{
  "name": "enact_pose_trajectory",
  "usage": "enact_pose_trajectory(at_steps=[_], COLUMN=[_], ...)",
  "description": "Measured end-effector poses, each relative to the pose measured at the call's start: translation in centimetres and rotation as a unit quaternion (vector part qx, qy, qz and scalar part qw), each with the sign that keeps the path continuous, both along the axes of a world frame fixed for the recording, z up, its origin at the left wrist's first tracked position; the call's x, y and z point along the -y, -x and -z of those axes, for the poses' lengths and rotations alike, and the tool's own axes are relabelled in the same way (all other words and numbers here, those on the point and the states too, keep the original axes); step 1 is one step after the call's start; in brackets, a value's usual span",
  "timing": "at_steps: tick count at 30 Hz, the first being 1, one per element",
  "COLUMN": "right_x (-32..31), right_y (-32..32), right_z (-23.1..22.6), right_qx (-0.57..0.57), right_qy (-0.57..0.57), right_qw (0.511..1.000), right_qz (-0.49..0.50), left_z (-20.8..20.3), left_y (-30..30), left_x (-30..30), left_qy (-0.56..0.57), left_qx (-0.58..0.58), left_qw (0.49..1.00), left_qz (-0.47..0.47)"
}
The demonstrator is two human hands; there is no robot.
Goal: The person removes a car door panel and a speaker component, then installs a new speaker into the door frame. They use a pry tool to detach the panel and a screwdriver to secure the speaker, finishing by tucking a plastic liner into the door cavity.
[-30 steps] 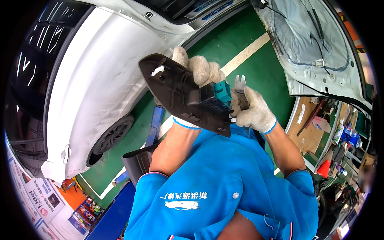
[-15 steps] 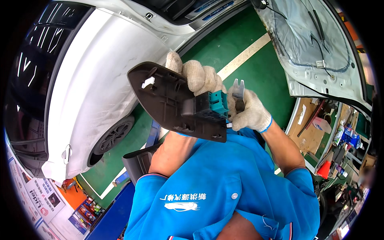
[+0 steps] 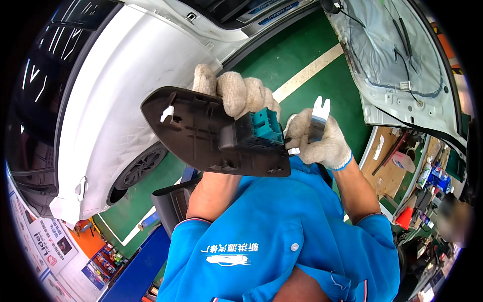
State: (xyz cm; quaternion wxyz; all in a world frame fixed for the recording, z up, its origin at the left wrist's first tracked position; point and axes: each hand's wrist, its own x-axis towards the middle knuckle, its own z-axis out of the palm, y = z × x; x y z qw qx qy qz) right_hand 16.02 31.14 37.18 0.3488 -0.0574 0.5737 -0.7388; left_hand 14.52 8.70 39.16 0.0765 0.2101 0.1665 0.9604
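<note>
My left hand (image 3: 236, 95), in a knitted off-white glove, grips the upper edge of a dark brown door switch panel (image 3: 188, 136). The panel's ribbed back faces up, with a white clip (image 3: 167, 114) near its pointed left end. A black switch block with a teal connector socket (image 3: 268, 125) sticks up from its right part. My right hand (image 3: 324, 148), gloved too, is closed around a flat metal forked pry tool (image 3: 319, 118), its two prongs pointing up and away. Right-hand fingertips are beside the panel's right end, by a small white tab (image 3: 294, 150); whether they touch it is unclear.
A white car body (image 3: 115, 75) with a wheel (image 3: 138, 171) stands at the left. An opened door (image 3: 397, 60) with its inner lining exposed is at the upper right. Below it is a cluttered shelf (image 3: 402, 166). A blue metal piece (image 3: 136, 267) lies lower left, above green floor.
The panel has shifted left and lies flatter. My right hand and the pry tool have moved slightly right, and the prongs now catch the light. Both hands keep their holds.
</note>
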Motion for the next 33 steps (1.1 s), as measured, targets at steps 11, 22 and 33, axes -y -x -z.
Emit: enact_pose_trajectory(at_steps=[11, 22, 33], right_x=[-0.3, -0.9, -0.8], right_y=[-0.9, -0.6, 0.3], right_z=[-1.3, -2.3, -3.3], right_qx=[-0.052, -0.11, 0.02], right_qy=[0.029, -0.006, -0.012], right_qw=[0.998, 0.994, 0.999], right_qz=[0.031, 0.009, -0.039], left_z=[0.8, -1.1, -0.5], left_y=[-0.4, -0.3, 0.1], left_x=[-0.3, -1.0, -0.8], left_qy=[0.022, 0.017, 0.015], left_qx=[-0.021, 0.027, -0.033], left_qw=[0.996, 0.999, 0.999], left_qz=[-0.086, -0.015, 0.023])
